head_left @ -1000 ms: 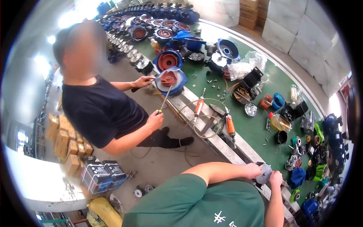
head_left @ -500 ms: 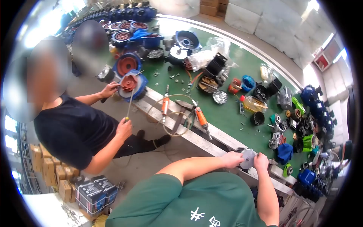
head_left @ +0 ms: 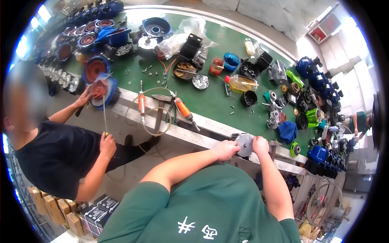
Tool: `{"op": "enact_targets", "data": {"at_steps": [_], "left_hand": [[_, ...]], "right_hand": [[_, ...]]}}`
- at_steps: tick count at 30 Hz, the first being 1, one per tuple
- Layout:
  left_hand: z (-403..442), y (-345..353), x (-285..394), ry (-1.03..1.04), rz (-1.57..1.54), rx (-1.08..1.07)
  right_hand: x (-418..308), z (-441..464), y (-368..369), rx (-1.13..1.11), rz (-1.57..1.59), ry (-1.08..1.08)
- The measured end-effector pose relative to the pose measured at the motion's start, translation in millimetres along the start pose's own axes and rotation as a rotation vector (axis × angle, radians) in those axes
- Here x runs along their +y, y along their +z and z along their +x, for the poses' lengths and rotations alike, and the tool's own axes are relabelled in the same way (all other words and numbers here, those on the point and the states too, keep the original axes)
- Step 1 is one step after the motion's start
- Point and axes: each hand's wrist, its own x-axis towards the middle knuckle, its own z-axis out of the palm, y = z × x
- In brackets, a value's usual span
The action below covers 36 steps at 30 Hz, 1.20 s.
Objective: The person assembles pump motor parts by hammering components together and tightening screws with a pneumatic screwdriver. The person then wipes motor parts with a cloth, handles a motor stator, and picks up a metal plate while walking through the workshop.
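Note:
A round grey metal disc (head_left: 244, 145) with a small stub at its centre is held between my two hands at the bench's front edge. My left hand (head_left: 226, 150) is closed on the disc's left side. On the opposite rim, my right hand (head_left: 260, 145) grips it with bent fingers. Part of a grey metal piece shows behind the disc, and I cannot make out whether the two are joined. To the left on the bench lie an orange air tool (head_left: 185, 110) and a second orange tool (head_left: 141, 103) with a looped hose (head_left: 161, 131).
A co-worker (head_left: 52, 158) at the left works with a screwdriver (head_left: 105, 121) on a blue housing (head_left: 106, 94) with a red impeller. The green bench (head_left: 210, 105) carries a yellow-liquid bottle (head_left: 242, 83), a blue cloth (head_left: 287, 132) and blue motors (head_left: 318, 77). Boxes (head_left: 54, 208) stand lower left.
The view has swung right, so the bench and co-worker appear farther left. Another person has come into view at the far right. My hands still hold the disc.

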Motion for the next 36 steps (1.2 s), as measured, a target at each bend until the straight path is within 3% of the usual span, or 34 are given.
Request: {"op": "enact_targets", "data": {"at_steps": [5, 6, 8, 9, 10, 12, 14, 16, 17, 18, 20, 22, 24, 26, 31, 36], "left_hand": [[-7, 14, -16, -0.107, -0.268, 0.231], [-10, 22, -27, -0.227, -0.401, 0.328], [-24, 16, -41, -0.548, -0.527, 0.587], [-29, 16, -53, -0.689, -0.496, 0.786], [-34, 15, -64, -0.829, -0.460, 0.986], [-38, 6, -89, -1.115, -0.301, 1.171], [-38, -5, -108, -1.241, -0.240, 1.241], [-39, -26, -114, -1.296, -0.433, 1.184], [-38, -42, -109, -1.334, -0.736, 1.124], [-37, -2, -158, -1.341, -0.462, 1.161], [-39, 13, -193, -1.366, -0.466, 1.118], [-37, -26, -147, -1.307, -0.766, 1.145], [-41, -21, -160, -1.261, -0.971, 1.186], [-47, -17, -177, -1.189, -1.085, 1.184], [-47, -54, -130, -1.079, -1.144, 1.294], [-30, -69, -62, -0.642, -1.092, 1.293]], "right_hand": [[-6, -11, -21, 0.041, 0.054, -0.058], [-6, -12, -19, 0.106, 0.088, -0.090], [-5, -10, -23, 0.011, 0.020, -0.118], [-3, -9, -23, -0.040, -0.012, -0.135], [0, -8, -16, 0.059, 0.009, -0.176], [3, -3, -11, -0.002, -0.001, -0.118], [3, -1, -8, 0.009, 0.054, -0.090], [0, -5, -11, 0.028, 0.093, -0.084], [-3, -8, -16, 0.044, 0.104, -0.092], [-4, -10, -20, 0.061, 0.112, -0.092], [-2, -9, -18, 0.044, 0.055, -0.097], [2, -4, -12, 0.047, 0.032, -0.120], [7, 1, -1, 0.047, 0.043, -0.097], [14, 2, 3, 0.060, 0.197, -0.078], [35, 3, -2, -0.019, 0.608, 0.044], [9, -6, -46, -0.069, 1.194, -0.019]]}}
